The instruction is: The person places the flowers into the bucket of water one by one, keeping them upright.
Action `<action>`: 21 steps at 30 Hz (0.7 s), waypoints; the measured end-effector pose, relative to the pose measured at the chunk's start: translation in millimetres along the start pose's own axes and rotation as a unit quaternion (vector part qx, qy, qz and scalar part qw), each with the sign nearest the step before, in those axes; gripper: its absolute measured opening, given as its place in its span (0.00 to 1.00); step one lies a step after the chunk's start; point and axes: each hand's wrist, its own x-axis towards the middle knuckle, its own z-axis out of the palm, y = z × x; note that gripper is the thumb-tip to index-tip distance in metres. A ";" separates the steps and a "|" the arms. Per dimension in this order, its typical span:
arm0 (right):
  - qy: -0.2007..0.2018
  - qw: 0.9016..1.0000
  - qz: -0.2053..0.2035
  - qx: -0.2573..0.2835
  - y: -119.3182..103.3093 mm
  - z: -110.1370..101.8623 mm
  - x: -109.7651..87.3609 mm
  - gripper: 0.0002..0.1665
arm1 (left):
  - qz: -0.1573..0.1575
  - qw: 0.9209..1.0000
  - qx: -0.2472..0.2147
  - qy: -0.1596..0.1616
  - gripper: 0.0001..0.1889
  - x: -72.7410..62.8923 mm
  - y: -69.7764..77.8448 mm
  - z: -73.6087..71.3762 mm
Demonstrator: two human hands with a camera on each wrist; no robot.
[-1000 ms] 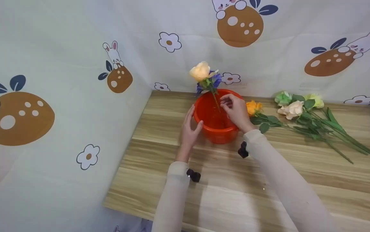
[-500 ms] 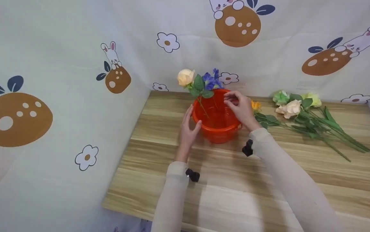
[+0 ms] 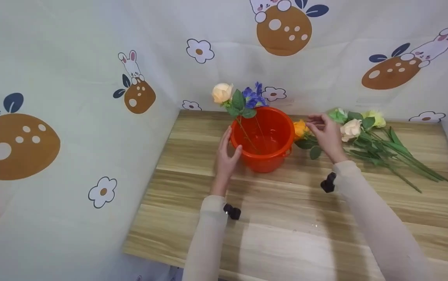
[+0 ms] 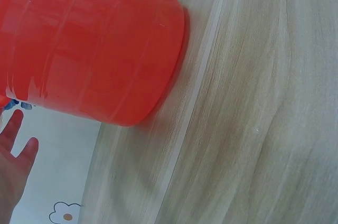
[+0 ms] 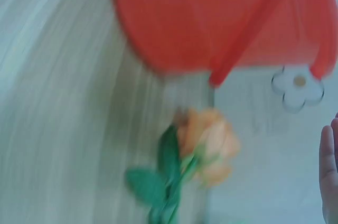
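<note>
A red bucket [image 3: 264, 162] stands upright near the back of the table. Inside it lean a peach rose [image 3: 222, 93] and a blue flower [image 3: 253, 97], their heads above the left rear rim. My left hand [image 3: 227, 164], fingers extended and thumb apart, lies along the bucket's left side at the rim. Right of the bucket, my right hand [image 3: 327, 136] hangs in the air with nothing in it, fingers slightly bent. Just left of its fingertips lies an orange rose [image 3: 300, 129], also seen blurred in the right wrist view below the bucket [image 5: 222, 18].
To the right lie a pale pink rose [image 3: 351, 130], a green flower [image 3: 338, 115] and a yellow-green flower [image 3: 375, 118], their long stems [image 3: 415, 168] pointing toward the front right. A patterned cloth wall [image 3: 325, 70] rises directly behind the wooden table [image 3: 177, 218].
My right hand has let go of the peach rose, which has tipped left onto the bucket's rim, and has moved right, out over the orange rose. The left hand stays at the bucket.
</note>
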 end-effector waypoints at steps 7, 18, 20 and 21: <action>0.033 0.998 0.033 -0.039 37.7 -40.7 -18.0 0.21 | 0.004 1.000 -0.002 -0.001 0.34 0.3 -1.8 0.5; 0.024 0.991 0.084 -0.101 83.2 -76.7 -48.1 0.20 | -0.005 1.000 0.000 -0.003 0.35 -0.3 -2.3 -0.2; 0.015 0.990 0.090 -0.110 88.7 -79.8 -52.1 0.21 | -0.007 1.000 0.001 -0.004 0.35 0.0 -2.4 -0.1; 0.011 0.989 0.094 -0.115 90.8 -80.5 -53.5 0.21 | -0.009 1.000 0.002 -0.004 0.35 0.1 -2.2 -0.7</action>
